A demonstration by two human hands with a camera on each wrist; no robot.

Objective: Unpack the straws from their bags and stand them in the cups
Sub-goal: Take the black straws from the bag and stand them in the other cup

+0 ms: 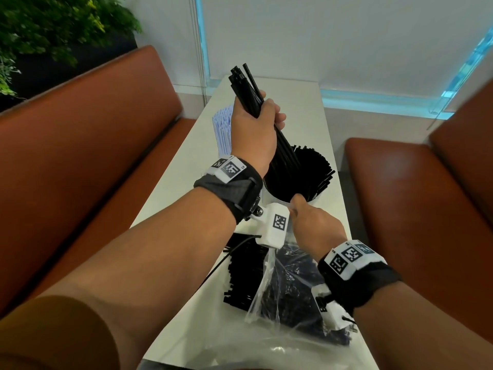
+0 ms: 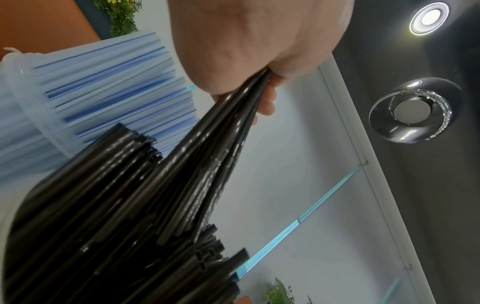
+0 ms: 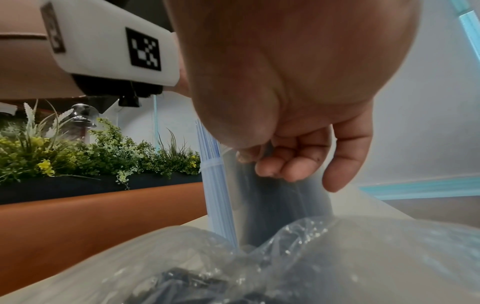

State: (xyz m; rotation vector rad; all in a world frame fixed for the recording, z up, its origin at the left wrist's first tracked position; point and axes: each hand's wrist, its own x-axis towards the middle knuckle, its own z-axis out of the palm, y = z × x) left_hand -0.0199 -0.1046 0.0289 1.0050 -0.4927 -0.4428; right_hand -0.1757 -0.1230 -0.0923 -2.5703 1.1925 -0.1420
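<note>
A narrow white table (image 1: 269, 340) runs between two brown upholstered benches (image 1: 88, 145); green foliage (image 1: 48, 25) stands behind the left bench.

On the near end of the table lies a clear plastic bag (image 1: 269, 311) with dark contents inside. Just left of it, a loose pile of black straws (image 1: 244, 276) lies flat on the table.

Past the bag stands a clear cup (image 1: 277, 201) packed with black straws, their tops fanning out to the right. Beyond it, partly hidden by the left forearm, a second cup (image 2: 23, 86) holds blue-and-white wrapped straws (image 2: 109, 82).

The left hand (image 1: 252, 129) is raised above the black-straw cup. Its grip is closed in a fist around a bundle of black straws (image 1: 246, 86); the bundle's upper ends stick out above the fist and its lower ends reach down into the cup among the straws already there.

The right hand (image 1: 313, 222) is at the cup's near rim. Its grip pinches the rim between thumb and curled fingers (image 3: 275, 168).

Both wrists carry black straps with white marker blocks.
</note>
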